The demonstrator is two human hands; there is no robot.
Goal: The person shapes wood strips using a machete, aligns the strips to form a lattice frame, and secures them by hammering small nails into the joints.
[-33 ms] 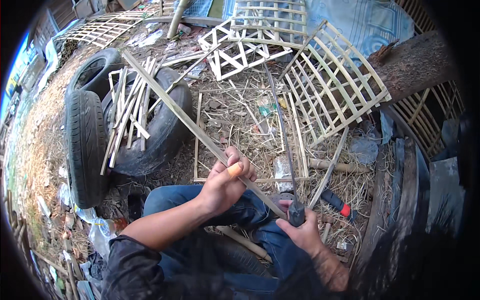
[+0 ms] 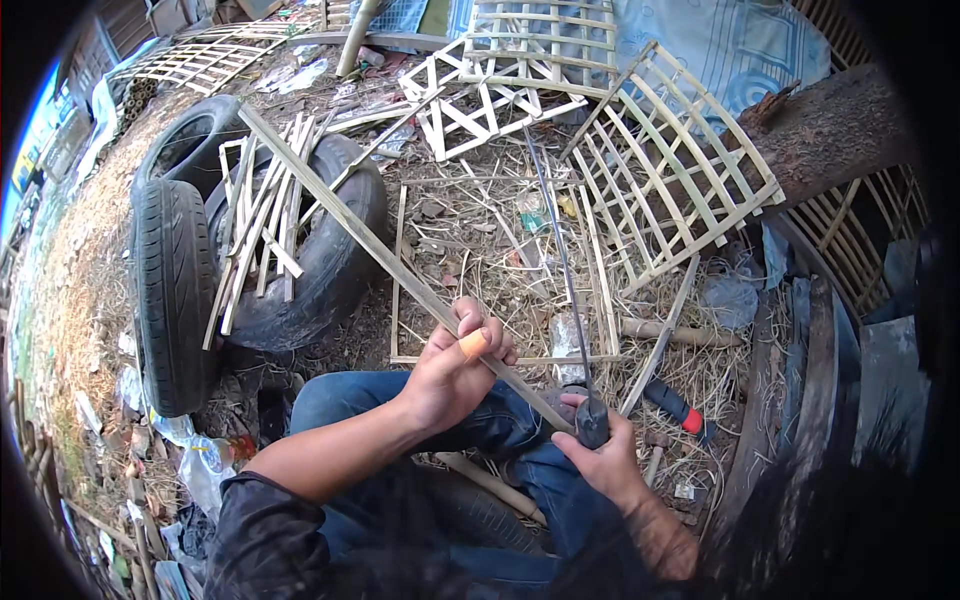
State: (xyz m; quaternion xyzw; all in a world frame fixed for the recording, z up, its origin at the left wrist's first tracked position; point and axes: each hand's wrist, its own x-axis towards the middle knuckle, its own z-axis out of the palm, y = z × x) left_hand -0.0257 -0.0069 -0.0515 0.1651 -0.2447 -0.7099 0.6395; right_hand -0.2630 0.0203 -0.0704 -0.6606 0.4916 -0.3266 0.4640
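My left hand is closed round a long flat bamboo strip, an orange wrap on one of its digits. The strip runs slantwise from the far left, above the tires, down to my right hand. That hand grips the dark handle of a long, thin-bladed knife, its blade pointing up and away from me. The strip's near end lies beside the handle, by my right thumb and fingers; whether the blade touches it is hard to see.
Old tires stand at the left, one bearing a pile of bamboo strips. A rectangular bamboo frame lies on the littered ground ahead. Curved bamboo lattices lean near a log. A black-and-red tool handle lies at my right.
Hardly anything differs. The knife has shifted very slightly to the left and its handle is turned a little; both hands keep their hold.
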